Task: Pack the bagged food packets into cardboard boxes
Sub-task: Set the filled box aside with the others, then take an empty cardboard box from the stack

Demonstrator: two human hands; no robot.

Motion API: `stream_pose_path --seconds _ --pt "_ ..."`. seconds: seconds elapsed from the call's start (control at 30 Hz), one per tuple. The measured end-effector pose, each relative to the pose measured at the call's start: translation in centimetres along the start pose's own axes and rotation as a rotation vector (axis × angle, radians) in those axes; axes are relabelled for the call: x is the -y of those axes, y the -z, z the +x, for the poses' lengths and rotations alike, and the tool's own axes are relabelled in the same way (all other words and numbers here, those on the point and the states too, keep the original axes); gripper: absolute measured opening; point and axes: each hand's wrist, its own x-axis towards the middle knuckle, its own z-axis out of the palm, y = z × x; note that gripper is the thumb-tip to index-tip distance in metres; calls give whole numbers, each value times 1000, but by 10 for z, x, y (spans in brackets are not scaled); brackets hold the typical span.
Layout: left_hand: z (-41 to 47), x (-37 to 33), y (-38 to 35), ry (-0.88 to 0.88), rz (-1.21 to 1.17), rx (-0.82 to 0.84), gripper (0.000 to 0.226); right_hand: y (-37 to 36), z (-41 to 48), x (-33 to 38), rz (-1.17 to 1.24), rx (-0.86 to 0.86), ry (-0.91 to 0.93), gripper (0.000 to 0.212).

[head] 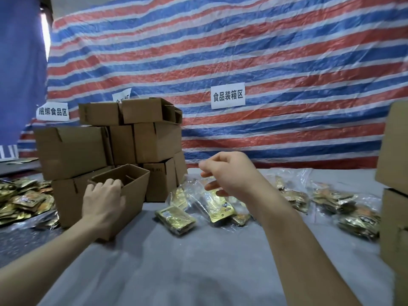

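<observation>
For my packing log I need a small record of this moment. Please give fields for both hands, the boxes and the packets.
left hand: grips the near rim of the open cardboard box
right hand: raised over the clear bag of gold packets, fingers curled; contact unclear
open box contents: no packets in the visible part
stacked boxes: behind the open box
loose packets: heap at far left
other bags: on the grey table cover, to the right
</observation>
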Motion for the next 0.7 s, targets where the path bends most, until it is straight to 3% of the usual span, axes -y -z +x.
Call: stream_pose_path --seconds 0.27,0.4,0.53,0.63,0.7 --pt "-80 -21 72 -150 -330 -110 10 -10 -9 -2 -162 61 -12 14" --pt "-119 -23 111 -302 -587 -154 15 -12 -11 -4 -251 76 -28 16" --pt "-140 -26 115 -491 -693 -184 13 -9 -12 -12 -304 109 -84 15" --pt "-141 -30 100 -394 -838 -157 22 -3 -13 -20 -380 142 -182 33" --pt "-134 -35 92 -273 -969 -111 44 -1 -13 -25 -384 174 -221 41"
